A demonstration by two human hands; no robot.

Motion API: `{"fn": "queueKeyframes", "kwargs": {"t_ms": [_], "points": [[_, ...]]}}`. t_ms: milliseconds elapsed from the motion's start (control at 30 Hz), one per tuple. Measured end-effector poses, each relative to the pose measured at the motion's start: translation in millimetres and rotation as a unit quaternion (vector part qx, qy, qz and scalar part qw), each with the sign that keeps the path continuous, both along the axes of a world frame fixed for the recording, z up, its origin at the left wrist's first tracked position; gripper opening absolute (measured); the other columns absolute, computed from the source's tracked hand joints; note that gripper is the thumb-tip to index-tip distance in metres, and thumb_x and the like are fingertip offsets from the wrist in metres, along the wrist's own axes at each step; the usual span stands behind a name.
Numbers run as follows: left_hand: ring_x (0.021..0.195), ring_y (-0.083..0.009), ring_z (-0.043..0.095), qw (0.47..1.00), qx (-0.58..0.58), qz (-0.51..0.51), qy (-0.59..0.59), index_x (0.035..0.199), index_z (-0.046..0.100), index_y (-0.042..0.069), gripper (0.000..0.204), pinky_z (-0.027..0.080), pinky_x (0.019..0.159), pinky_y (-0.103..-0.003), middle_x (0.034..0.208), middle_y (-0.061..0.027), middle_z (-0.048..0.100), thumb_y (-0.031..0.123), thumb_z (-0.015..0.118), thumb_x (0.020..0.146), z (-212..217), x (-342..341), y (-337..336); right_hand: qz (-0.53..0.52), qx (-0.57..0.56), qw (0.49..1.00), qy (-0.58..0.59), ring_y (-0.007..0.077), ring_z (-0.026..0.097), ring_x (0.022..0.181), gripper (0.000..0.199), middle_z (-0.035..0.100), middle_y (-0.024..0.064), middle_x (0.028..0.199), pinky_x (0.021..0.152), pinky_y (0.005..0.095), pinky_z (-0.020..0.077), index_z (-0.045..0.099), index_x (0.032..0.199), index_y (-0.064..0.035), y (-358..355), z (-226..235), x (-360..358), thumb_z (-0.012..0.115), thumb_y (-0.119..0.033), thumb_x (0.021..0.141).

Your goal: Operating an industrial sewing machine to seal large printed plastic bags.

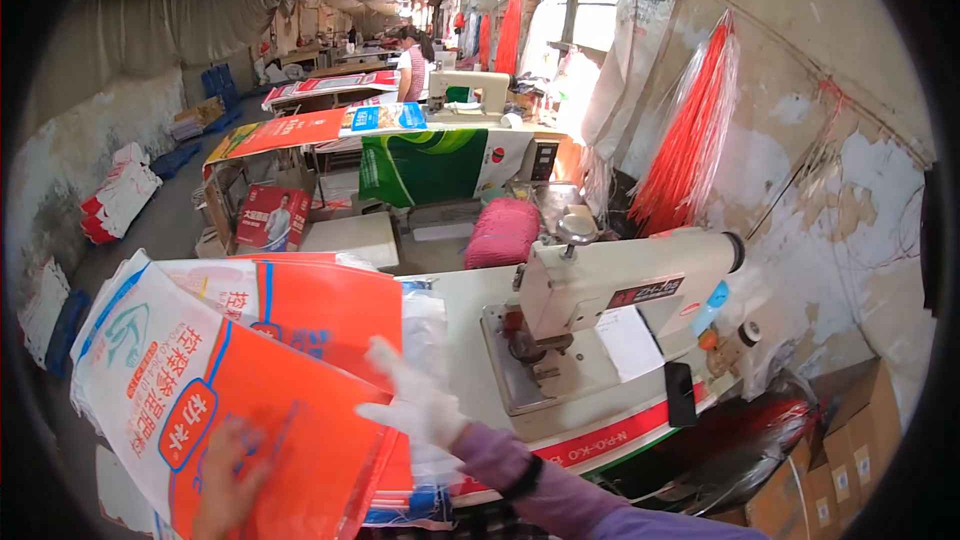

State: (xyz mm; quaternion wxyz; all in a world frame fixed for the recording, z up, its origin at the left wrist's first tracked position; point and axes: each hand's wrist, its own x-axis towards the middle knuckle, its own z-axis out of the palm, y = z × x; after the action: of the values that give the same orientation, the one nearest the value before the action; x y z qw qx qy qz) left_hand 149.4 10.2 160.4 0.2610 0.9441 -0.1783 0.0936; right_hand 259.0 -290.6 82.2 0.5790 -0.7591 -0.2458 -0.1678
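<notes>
An orange and white woven sack (290, 420) lies slanted on top of a stack of similar sacks (335, 305) at the left end of the sewing table. My left hand (235, 470) is bare and somewhat blurred, resting on the top sack's lower part with its fingers stretched out. Beside that sack's right edge is my right hand (420, 400), in a white glove, its fingers apart and nothing seen between them. A cream sewing machine (620, 285) stands to the right of the gloved hand, apart from it.
A white paper (630, 345) and a black phone (680, 395) lie by the machine. Behind it stands a pink thread cone (505, 233). Red strands (690, 130) hang on the right wall, above cardboard boxes (845, 440). Farther off, a person (412, 70) is near another sewing machine (468, 90).
</notes>
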Motion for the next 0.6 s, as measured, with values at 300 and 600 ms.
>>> {"fn": "queueKeyframes", "kwargs": {"t_ms": [300,600], "points": [[0.148,-0.0398,0.007,0.972,0.122,0.131,0.150,0.145,0.042,0.013,0.078,0.002,0.114,-0.064,0.159,-0.0164,0.020,0.056,0.059,0.083,-99,146,-14,0.119,-0.199,0.960,0.155,0.0385,0.063,0.097,0.064,0.061,0.0239,0.117,0.088,0.0445,0.0485,0.024,0.152,-0.0176,11,-117,-21,0.052,-0.026,0.095],[0.139,-0.0375,0.035,0.915,0.135,0.344,-0.160,0.139,0.044,0.002,0.069,0.030,0.114,-0.046,0.147,-0.0219,0.040,0.021,0.068,0.078,-233,-28,164,-0.061,-0.262,0.963,-0.007,0.0365,0.052,0.116,0.064,0.051,0.0185,0.129,0.096,0.0430,0.0446,0.034,0.149,-0.0187,21,-95,-49,0.056,-0.038,0.093]]}}
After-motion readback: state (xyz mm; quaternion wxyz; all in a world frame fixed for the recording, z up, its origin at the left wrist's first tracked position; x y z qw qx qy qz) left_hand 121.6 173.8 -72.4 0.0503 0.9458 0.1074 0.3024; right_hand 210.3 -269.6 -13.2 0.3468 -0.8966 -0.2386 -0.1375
